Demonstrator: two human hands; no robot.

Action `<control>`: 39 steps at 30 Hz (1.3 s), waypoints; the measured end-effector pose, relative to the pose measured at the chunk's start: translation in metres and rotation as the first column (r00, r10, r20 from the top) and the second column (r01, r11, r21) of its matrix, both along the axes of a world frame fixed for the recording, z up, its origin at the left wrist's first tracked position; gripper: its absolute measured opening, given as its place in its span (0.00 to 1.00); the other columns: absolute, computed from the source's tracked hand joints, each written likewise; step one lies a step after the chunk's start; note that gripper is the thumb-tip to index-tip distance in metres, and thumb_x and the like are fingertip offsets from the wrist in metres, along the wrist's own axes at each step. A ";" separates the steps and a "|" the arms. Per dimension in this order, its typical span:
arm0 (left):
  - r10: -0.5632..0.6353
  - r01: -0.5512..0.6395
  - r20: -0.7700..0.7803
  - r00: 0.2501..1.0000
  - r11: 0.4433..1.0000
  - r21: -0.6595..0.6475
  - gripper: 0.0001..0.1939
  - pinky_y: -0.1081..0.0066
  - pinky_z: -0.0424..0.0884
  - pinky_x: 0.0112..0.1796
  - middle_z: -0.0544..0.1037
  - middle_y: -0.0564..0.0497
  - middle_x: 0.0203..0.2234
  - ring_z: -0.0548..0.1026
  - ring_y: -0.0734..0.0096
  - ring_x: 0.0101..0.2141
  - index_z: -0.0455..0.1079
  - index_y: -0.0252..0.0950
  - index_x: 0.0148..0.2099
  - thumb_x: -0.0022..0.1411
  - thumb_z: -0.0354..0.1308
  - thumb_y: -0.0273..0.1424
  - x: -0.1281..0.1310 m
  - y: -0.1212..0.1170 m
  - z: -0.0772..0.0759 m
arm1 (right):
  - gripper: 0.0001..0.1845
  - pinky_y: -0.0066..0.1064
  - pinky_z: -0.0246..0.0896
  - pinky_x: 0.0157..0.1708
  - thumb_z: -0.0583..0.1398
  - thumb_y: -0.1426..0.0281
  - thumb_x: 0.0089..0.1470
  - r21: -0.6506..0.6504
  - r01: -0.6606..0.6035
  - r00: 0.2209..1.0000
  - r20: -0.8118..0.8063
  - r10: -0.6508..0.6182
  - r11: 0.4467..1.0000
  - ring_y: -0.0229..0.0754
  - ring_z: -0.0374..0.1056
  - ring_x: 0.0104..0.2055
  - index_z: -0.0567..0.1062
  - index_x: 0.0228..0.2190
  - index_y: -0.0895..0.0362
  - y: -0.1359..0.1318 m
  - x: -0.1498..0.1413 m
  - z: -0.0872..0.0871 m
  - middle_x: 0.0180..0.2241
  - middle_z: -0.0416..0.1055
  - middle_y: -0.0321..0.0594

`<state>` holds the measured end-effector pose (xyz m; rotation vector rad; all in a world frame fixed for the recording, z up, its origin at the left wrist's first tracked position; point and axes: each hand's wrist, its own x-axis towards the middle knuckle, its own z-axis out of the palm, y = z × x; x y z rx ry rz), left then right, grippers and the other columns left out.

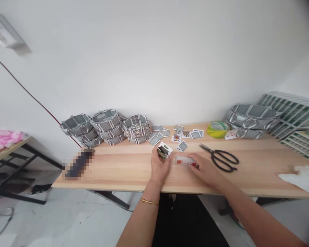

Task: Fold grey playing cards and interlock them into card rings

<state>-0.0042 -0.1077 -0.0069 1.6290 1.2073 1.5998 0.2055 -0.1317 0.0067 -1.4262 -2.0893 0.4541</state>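
Note:
My left hand (160,168) is wrapped around a small card box (164,150), white and green, whose open top shows a dark inside. To the right, my right hand (203,167) has its fingers on a playing card (183,160), face up and slightly blurred; whether it is one card or several I cannot tell. Loose playing cards (158,133) lie behind my hands, some face down with grey backs, others face up. Black-handled scissors (222,158) rest on the wooden table right of my right hand, blades pointing left.
Stacked rings of folded cards (108,127) stand along the wall at the left, with more rings (249,121) at the right. Near those is a yellow-green tape roll (217,129). Card boxes (293,115) are piled far right, beside white tissue (301,178). A pixelated dark object (79,164) lies left.

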 end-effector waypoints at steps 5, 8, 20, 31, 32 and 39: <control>-0.011 0.024 -0.100 0.995 0.991 0.135 0.30 0.55 0.60 0.55 0.64 0.42 0.55 0.62 0.59 0.56 0.57 0.40 0.59 0.54 0.60 0.28 -0.004 0.001 0.001 | 0.14 0.42 0.62 0.43 0.52 0.69 0.55 0.325 0.250 0.944 0.129 -0.305 0.912 0.52 0.67 0.44 0.70 0.42 0.59 0.007 0.024 -0.006 0.40 0.71 0.50; -0.020 0.045 -0.140 0.990 0.982 0.183 0.31 0.53 0.57 0.57 0.61 0.43 0.57 0.59 0.58 0.59 0.56 0.41 0.59 0.54 0.59 0.26 -0.006 0.003 -0.001 | 0.12 0.43 0.60 0.43 0.53 0.71 0.54 0.427 0.288 0.881 0.232 -0.412 0.857 0.54 0.65 0.43 0.71 0.40 0.60 0.009 0.034 -0.009 0.39 0.71 0.51; -0.123 0.122 -0.036 0.992 0.992 -0.030 0.34 0.60 0.67 0.50 0.70 0.45 0.47 0.70 0.63 0.47 0.59 0.38 0.55 0.47 0.67 0.34 -0.001 -0.002 0.000 | 0.21 0.50 0.56 0.49 0.58 0.53 0.51 0.258 0.285 0.948 0.065 -0.311 0.923 0.56 0.63 0.49 0.71 0.41 0.54 -0.005 0.002 0.003 0.45 0.69 0.48; -0.264 0.362 -0.492 0.829 0.926 0.112 0.32 0.56 0.62 0.54 0.69 0.45 0.51 0.65 0.60 0.52 0.60 0.43 0.59 0.52 0.63 0.29 -0.001 -0.007 0.009 | 0.37 0.45 0.57 0.54 0.61 0.67 0.50 0.172 0.082 0.985 -0.166 -0.053 0.982 0.51 0.57 0.56 0.54 0.59 0.49 -0.028 -0.038 0.026 0.55 0.57 0.47; -0.272 0.379 -0.510 0.816 0.918 0.118 0.33 0.56 0.61 0.54 0.68 0.45 0.52 0.65 0.60 0.53 0.59 0.43 0.60 0.52 0.62 0.28 0.000 -0.006 0.008 | 0.36 0.46 0.54 0.56 0.61 0.69 0.50 0.192 0.046 0.995 -0.097 -0.027 0.980 0.52 0.54 0.59 0.56 0.58 0.48 -0.030 -0.034 0.026 0.56 0.55 0.46; -0.367 0.471 -0.541 0.757 0.880 0.063 0.35 0.55 0.61 0.56 0.64 0.44 0.57 0.62 0.60 0.57 0.54 0.43 0.63 0.55 0.61 0.32 0.001 -0.007 0.005 | 0.19 0.44 0.59 0.53 0.56 0.72 0.53 0.160 -0.115 0.990 0.097 0.101 0.980 0.49 0.61 0.55 0.66 0.48 0.51 -0.036 -0.008 0.025 0.53 0.60 0.45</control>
